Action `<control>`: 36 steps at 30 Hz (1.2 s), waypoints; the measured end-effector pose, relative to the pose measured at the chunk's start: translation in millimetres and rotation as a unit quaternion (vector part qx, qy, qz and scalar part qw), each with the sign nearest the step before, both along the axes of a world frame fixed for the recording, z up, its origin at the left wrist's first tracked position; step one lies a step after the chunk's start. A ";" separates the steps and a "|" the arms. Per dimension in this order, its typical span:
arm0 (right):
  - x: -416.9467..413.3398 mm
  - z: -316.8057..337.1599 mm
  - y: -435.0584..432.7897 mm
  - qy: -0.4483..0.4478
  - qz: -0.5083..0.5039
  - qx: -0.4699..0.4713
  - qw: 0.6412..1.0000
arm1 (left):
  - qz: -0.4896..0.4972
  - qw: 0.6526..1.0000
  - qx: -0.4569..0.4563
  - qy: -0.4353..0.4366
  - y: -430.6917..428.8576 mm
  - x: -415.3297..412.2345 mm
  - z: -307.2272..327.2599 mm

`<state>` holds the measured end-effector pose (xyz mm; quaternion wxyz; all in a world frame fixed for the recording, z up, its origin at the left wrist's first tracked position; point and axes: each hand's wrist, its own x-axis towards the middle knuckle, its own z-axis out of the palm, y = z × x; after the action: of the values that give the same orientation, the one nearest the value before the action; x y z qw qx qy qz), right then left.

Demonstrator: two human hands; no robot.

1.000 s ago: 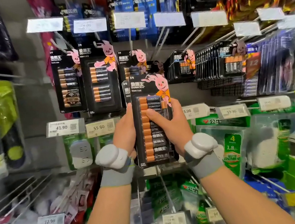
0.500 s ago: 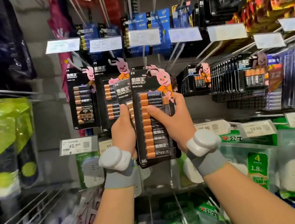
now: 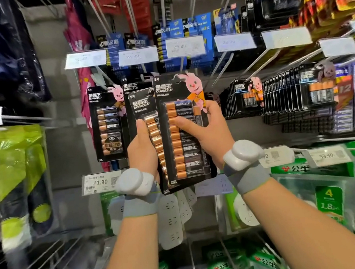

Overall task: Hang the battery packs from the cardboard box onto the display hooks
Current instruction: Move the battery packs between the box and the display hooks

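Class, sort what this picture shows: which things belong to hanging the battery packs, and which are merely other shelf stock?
Job: front battery pack, second pack behind it, left hand, right hand, hung Duracell pack.
Other: blue battery cards, white power strips, price tag.

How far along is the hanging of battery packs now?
Done: black Duracell battery packs hang on the display hooks. In hand: the right hand grips a tall black battery pack, the left hand a second black pack behind it, both raised toward the hooks. Left: hanging these two; the cardboard box is out of view.
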<state>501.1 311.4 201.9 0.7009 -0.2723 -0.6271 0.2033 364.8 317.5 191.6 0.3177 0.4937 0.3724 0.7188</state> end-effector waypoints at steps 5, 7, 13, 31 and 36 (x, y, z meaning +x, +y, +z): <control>4.3 3.7 6.8 0.011 0.010 -0.003 1.000 | -0.002 1.000 0.008 -0.001 4.5 2.3 3.1; 7.6 7.9 9.3 0.020 0.014 -0.008 1.000 | 0.007 1.000 0.006 -0.004 5.9 1.7 5.0; 17.6 28.3 12.6 0.037 0.007 -0.010 0.999 | 0.025 0.999 0.024 -0.019 9.3 -6.5 8.4; 30.1 32.7 41.2 0.033 0.000 -0.051 0.998 | 0.077 0.996 0.040 -0.009 3.2 -32.0 7.2; 29.2 34.2 53.1 -0.001 -0.047 -0.049 0.998 | 0.074 0.997 0.026 -0.016 6.4 -36.1 5.6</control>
<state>530.3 364.5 236.1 0.6952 -0.3351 -0.6035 0.2006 328.7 323.9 197.2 0.2560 0.4614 0.3840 0.7577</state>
